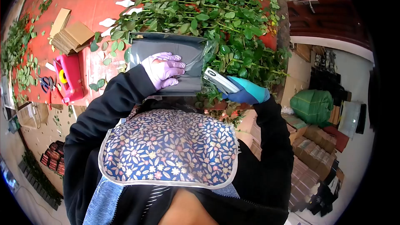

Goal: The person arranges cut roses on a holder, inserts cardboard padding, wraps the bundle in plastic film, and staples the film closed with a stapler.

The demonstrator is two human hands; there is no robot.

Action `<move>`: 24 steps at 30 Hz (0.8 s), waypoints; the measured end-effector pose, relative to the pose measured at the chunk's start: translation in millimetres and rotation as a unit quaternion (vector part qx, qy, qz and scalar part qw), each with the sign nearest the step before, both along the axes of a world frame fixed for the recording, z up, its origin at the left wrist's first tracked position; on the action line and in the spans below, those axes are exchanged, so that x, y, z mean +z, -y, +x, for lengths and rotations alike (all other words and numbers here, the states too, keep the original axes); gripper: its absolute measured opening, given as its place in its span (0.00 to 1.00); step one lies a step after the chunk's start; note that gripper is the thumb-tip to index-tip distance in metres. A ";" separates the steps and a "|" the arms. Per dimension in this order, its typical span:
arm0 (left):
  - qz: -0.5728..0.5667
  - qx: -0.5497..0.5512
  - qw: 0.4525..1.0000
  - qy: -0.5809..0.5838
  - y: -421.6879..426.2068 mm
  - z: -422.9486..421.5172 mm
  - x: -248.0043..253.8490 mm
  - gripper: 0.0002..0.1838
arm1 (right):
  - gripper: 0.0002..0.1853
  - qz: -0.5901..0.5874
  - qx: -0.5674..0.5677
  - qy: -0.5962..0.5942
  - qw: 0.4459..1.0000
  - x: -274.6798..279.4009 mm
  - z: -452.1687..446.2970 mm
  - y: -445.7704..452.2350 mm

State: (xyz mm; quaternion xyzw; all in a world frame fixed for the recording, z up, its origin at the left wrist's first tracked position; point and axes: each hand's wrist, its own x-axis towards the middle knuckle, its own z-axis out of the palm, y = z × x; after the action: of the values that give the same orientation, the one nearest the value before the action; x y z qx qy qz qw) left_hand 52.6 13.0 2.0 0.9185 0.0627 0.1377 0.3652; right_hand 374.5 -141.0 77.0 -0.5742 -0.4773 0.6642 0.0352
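My left hand [164, 70], in a thin lilac glove, lies with fingers spread on a dark grey sheet [187, 52] of wrapping with a clear film edge. My right hand [246, 91], in a teal and blue glove, is wrapped round a white and grey stapler-like tool [219, 80], just right of the sheet. Long leafy green stems [200, 8] lie in a thick pile beyond the sheet and to its right.
The red table [37, 25] carries folded cardboard pieces [75, 34], a pink tape dispenser [71, 79] and scissors [48, 84] at the left. White-wrapped heads [125, 3] stick out from the stems. A green bundle [312, 106] and stacked boxes [314, 154] stand at the right.
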 end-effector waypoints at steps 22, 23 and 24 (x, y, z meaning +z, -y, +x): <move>-0.001 0.000 0.998 0.061 5.0 -8.8 -1.8 0.19 | 0.25 0.014 0.089 0.053 0.994 23.3 -35.7 -40.0; 0.005 0.001 0.998 0.059 5.9 -8.8 -1.3 0.19 | 0.23 -0.005 0.097 0.083 0.992 26.9 -39.6 -42.2; 0.002 0.002 0.998 0.060 6.1 -8.4 -1.6 0.19 | 0.23 -0.007 0.098 0.083 0.992 17.1 -36.5 -36.8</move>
State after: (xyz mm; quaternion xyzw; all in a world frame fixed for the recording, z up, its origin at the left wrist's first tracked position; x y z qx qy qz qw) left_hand 44.2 6.9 0.4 0.9094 0.0427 0.1932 0.3657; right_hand 338.0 -104.1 94.2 -0.5780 -0.5280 0.6177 -0.0742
